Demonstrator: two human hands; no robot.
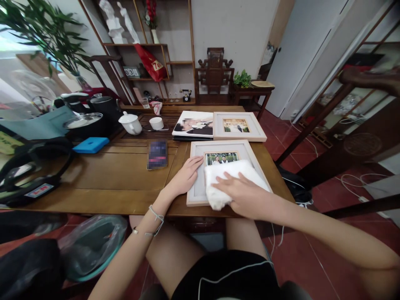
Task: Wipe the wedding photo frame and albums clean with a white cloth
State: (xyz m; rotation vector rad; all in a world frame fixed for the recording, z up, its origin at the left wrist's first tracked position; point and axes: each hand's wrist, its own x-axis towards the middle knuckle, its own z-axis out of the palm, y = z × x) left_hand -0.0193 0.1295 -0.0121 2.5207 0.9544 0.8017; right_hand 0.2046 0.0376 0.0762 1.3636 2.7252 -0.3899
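A light wooden picture frame (195,146) lies flat at the table's near edge, with a photo (215,157) of two people behind its pane. Across its lower right part rests a folded white cloth (250,168), which hides some of the photo. My right hand (234,189) presses on top of the cloth with the fingers spread. At the frame's left side lies my left hand (187,173), its fingers stretched over the border. Just beyond are a second framed photo (236,126) and a white photo album (196,125), side by side.
Left on the wooden table (118,175) are a phone-like object with a blurred face (157,154), a blue box (90,145), a black headset (37,183) and a lidded white cup (130,123). A lined bin (93,246) stands below left. A dark chair (328,125) is at right.
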